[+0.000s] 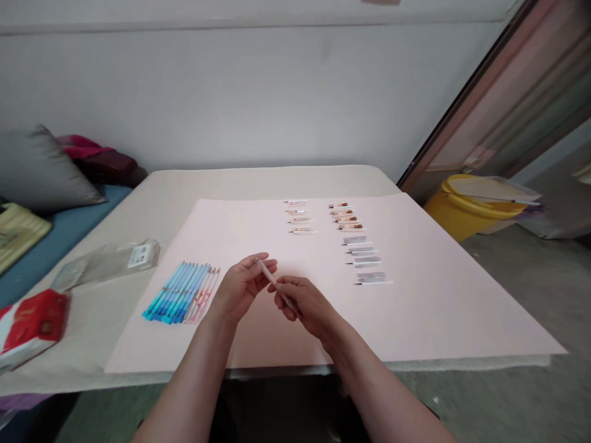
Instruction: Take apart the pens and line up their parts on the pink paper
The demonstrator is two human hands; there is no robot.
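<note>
Where the table point(258, 178) ends on the left, a grey pillow point(41, 169) lies far and a red packet point(34, 320) lies near. Next to them on the right is a clear plastic bag point(106, 261). Then a row of blue pens point(178, 292) lies side by side on the left part of the pink sheet point(438, 295), with a few paler pens at the right of the row.

Just to the right of this row, the left hand point(242, 286) is closed lightly, and its fingertips pinch the far end of a thin pen point(272, 278). I judge this pen to be very light and stiff. Its plastic surface is probably smooth, so it can slip or roll if it is held loosely. It seems best held near both ends with the fingertips, and with little force, because so slim a body may bend or crack. It looks pale, whitish-pink and narrow, and it slants from far left to near right above the near middle of the sheet. The right hand point(302, 303) is closed around its near end, which the fingers hide.

Further right and far, two columns of small pen pieces point(355, 243) lie on the sheet. They are too small to identify exactly. Beyond the right edge of the table stands a yellow bucket point(466, 206).
</note>
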